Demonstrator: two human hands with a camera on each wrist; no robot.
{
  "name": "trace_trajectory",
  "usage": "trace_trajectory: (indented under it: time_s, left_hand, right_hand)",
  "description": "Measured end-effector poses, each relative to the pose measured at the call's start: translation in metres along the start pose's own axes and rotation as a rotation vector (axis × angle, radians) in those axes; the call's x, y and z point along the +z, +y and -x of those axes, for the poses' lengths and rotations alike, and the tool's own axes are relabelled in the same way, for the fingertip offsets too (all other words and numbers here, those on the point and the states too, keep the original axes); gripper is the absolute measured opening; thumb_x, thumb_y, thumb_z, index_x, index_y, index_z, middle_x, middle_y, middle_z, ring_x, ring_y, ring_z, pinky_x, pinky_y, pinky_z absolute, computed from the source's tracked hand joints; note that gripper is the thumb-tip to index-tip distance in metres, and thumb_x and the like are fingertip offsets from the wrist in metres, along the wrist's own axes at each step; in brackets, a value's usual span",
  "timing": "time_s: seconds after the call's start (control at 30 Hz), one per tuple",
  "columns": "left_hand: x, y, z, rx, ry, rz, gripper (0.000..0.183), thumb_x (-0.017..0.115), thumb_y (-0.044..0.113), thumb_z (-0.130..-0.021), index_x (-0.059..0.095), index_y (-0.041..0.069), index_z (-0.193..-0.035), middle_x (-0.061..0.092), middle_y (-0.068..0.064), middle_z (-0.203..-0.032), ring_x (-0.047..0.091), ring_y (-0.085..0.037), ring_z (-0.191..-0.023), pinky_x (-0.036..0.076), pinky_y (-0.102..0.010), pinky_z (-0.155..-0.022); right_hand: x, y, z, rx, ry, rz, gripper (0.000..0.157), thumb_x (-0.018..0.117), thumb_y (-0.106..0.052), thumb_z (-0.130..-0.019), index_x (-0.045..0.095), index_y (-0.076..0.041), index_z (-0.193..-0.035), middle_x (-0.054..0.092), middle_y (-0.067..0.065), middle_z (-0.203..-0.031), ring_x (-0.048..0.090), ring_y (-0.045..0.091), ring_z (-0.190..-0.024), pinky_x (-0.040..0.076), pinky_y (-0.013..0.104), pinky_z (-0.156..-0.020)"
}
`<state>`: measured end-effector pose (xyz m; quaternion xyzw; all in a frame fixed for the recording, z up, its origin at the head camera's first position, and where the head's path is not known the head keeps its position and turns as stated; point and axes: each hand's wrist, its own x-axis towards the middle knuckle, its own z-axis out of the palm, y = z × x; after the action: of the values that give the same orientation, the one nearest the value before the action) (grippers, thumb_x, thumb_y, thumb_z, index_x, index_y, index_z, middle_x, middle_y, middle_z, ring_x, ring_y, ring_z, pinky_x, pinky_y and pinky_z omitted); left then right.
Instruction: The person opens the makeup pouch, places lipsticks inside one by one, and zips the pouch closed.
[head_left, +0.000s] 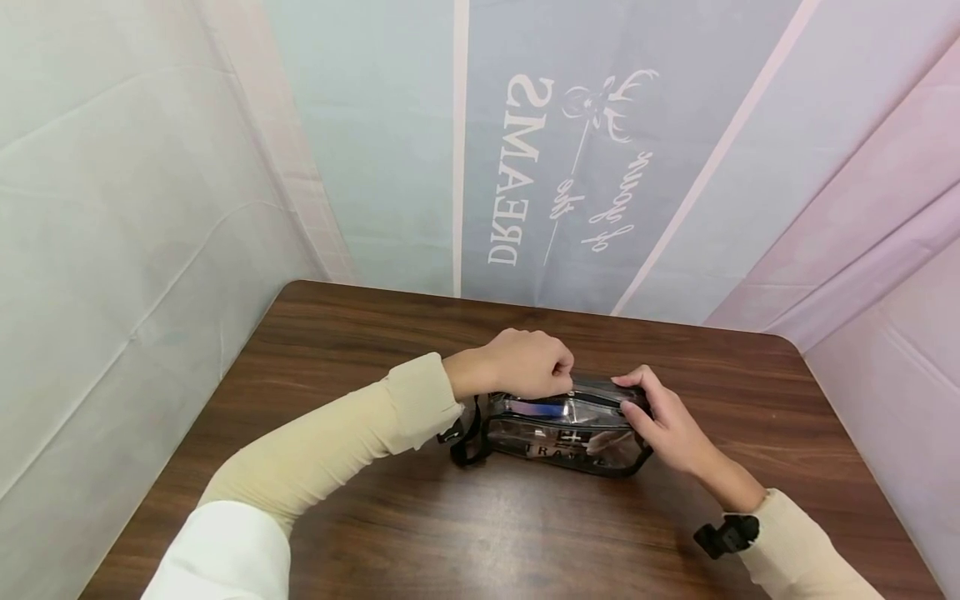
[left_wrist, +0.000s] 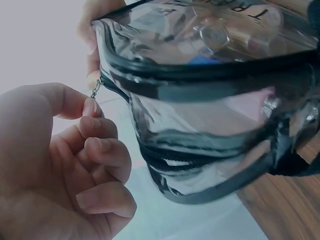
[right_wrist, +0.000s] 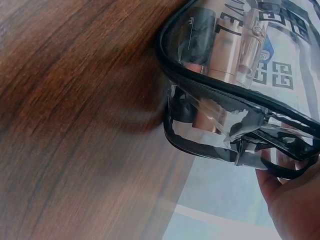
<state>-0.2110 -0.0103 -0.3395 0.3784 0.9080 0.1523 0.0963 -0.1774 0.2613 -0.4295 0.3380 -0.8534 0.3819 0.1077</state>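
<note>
A clear travel pouch (head_left: 517, 442) with black trim and dark lettering stands on the table. At its top, my left hand (head_left: 528, 362) pinches the small zipper-pull chain (left_wrist: 95, 91) between thumb and forefinger, the other fingers curled. My right hand (head_left: 671, 425) grips the pouch's right end, thumb on the near side and fingers on the far side. Through the clear wall, the right wrist view shows a copper-coloured tube (right_wrist: 225, 55) and a black-capped tube (right_wrist: 200, 40). A blue and pinkish item (head_left: 551, 410) shows through the top. How far the zipper is undone I cannot tell.
A black strap with a buckle (head_left: 468, 450) hangs from the pouch's left end onto the brown wooden table (head_left: 360, 517). Printed cloth (head_left: 390, 150) hangs behind the table's far edge, and more cloth hangs at both sides.
</note>
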Motion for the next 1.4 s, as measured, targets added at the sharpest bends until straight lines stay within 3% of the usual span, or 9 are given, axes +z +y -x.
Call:
trace_trajectory:
  time_s: [0.23,0.43,0.7,1.13,1.23,1.3,1.4]
  left_hand:
    - [0.000,-0.006,0.007,0.000,0.021,0.021,0.029,0.055,0.021,-0.095,0.045,0.023,-0.067,0.038,0.011,-0.059,0.037,-0.006,-0.054,0.028,-0.026,-0.054]
    - [-0.001,-0.011,0.013,-0.024,0.021,0.046,0.030,0.056,0.021,-0.096,0.047,0.023,-0.068,0.040,0.011,-0.060,0.037,-0.006,-0.054,0.028,-0.025,-0.053]
    - [-0.002,-0.019,0.023,-0.046,0.034,0.054,0.030,0.055,0.019,-0.095,0.046,0.023,-0.067,0.040,0.010,-0.061,0.037,-0.006,-0.054,0.027,-0.026,-0.052]
    - [-0.002,-0.035,0.039,-0.059,0.055,0.088,0.032,0.053,0.016,-0.096,0.042,0.022,-0.067,0.035,0.010,-0.060,0.031,-0.007,-0.054,0.020,-0.026,-0.053]
    - [-0.001,-0.041,0.044,-0.069,0.062,0.095,0.032,0.053,0.016,-0.096,0.042,0.023,-0.067,0.035,0.010,-0.060,0.032,-0.006,-0.054,0.020,-0.026,-0.053]
    - [0.000,-0.045,0.047,-0.078,0.063,0.103,0.032,0.053,0.017,-0.096,0.042,0.023,-0.066,0.036,0.010,-0.060,0.033,-0.006,-0.054,0.020,-0.026,-0.053]
    - [0.001,-0.052,0.052,-0.080,0.061,0.124,0.032,0.052,0.018,-0.097,0.043,0.023,-0.066,0.037,0.009,-0.059,0.034,-0.007,-0.054,0.020,-0.026,-0.053]
  right_hand:
    - [0.000,-0.001,0.000,-0.001,0.001,-0.009,0.021,0.055,0.007,-0.096,0.053,0.000,-0.116,0.065,0.021,-0.123,0.059,0.006,-0.091,0.044,0.018,-0.076]
    - [0.000,0.000,0.000,-0.003,0.003,0.005,0.021,0.055,0.007,-0.096,0.053,0.000,-0.116,0.065,0.020,-0.124,0.058,0.005,-0.096,0.042,0.019,-0.078]
    - [-0.001,0.001,0.001,0.002,-0.011,-0.014,0.022,0.054,0.007,-0.097,0.053,-0.002,-0.117,0.064,0.019,-0.124,0.047,0.005,-0.072,0.039,0.022,-0.067]
    - [0.000,0.000,0.001,0.008,-0.009,-0.010,0.021,0.054,0.007,-0.098,0.053,-0.003,-0.117,0.065,0.018,-0.123,0.045,0.004,-0.068,0.039,0.022,-0.065]
    - [0.000,0.000,0.001,0.016,-0.015,-0.013,0.024,0.054,0.006,-0.098,0.054,-0.004,-0.120,0.065,0.012,-0.096,0.040,0.002,-0.061,0.038,0.022,-0.059]
    - [0.000,-0.001,0.002,0.017,-0.014,-0.011,0.025,0.054,0.006,-0.098,0.055,-0.004,-0.121,0.065,0.010,-0.095,0.039,0.002,-0.059,0.038,0.022,-0.059]
    - [0.000,-0.001,0.002,0.022,-0.015,-0.018,0.027,0.054,0.006,-0.099,0.055,-0.005,-0.123,0.057,0.002,-0.078,0.036,0.001,-0.056,0.037,0.022,-0.056]
